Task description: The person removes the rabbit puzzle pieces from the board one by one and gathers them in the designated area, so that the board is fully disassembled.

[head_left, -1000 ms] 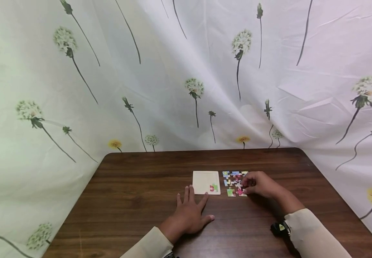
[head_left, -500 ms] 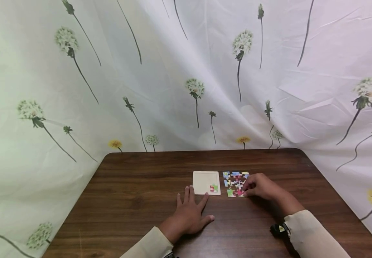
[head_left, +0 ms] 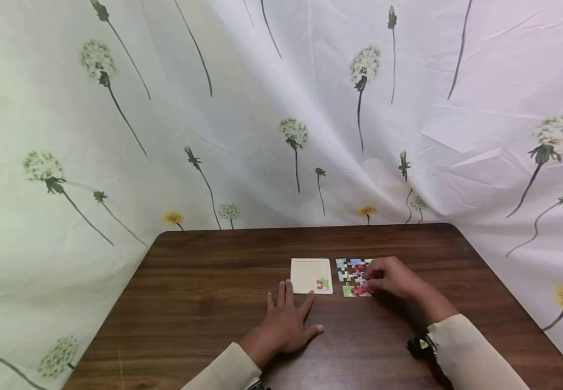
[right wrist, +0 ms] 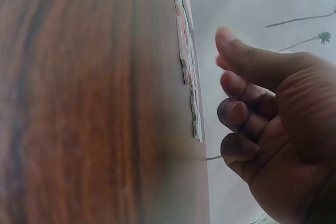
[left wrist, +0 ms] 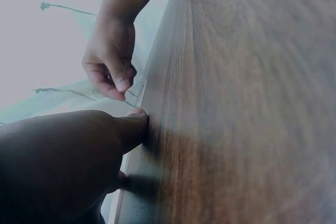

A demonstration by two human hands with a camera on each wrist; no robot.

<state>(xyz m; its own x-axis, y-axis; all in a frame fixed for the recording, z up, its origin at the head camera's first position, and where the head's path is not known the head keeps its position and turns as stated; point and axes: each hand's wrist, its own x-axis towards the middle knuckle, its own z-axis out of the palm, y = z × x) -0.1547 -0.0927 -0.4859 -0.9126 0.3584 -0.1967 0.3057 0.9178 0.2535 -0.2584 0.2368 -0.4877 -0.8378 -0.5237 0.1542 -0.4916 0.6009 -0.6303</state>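
Note:
My left hand (head_left: 285,324) lies flat on the table with its fingers spread. Its fingertips touch the near edge of a pale square puzzle tray (head_left: 305,269). One green and red puzzle piece (head_left: 324,283) sits in the tray's near right corner. Right of the tray, several colourful jigsaw pieces (head_left: 348,291) lie spaced out in rows. My right hand (head_left: 392,277) is over the right side of these rows, thumb and forefinger close together. In the right wrist view, the fingers (right wrist: 240,148) curl above the table. Whether a piece is between the fingertips cannot be made out.
The dark wood table (head_left: 203,287) has rounded far corners. Behind it hangs a pale curtain (head_left: 242,135) printed with dandelions. Each cuff has a dark wrist device; the right device (head_left: 420,346) hangs just above the tabletop.
My right hand has shifted slightly left and away from me over the pieces, and its thumb has moved toward the forefinger. My left hand has stayed in place.

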